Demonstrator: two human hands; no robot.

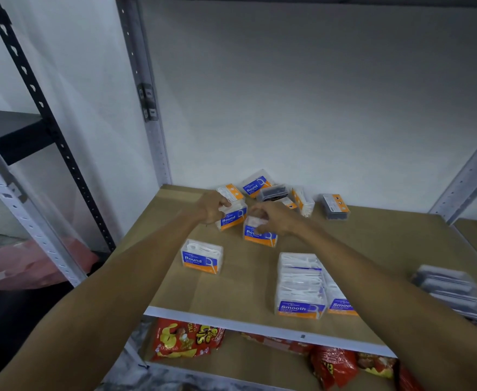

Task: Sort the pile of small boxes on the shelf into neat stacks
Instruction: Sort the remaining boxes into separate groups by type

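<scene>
Small clear boxes with blue and orange labels lie on the brown shelf board (231, 292). My left hand (211, 207) is shut on a "Round" box (231, 218) near the back. My right hand (276, 218) grips a second "Round" box (259, 235) just to its right. A loose pile (274, 193) of several boxes lies behind both hands against the wall. One "Round" box (202, 256) stands alone at front left. Neat stacks of "Smooth" boxes (300, 286) stand near the front edge, partly hidden by my right forearm.
A dark box (335, 207) lies apart at the back right. Dark grey boxes (451, 292) are stacked at the right edge. Metal uprights (147, 108) frame the shelf. Red snack bags (186, 338) fill the shelf below.
</scene>
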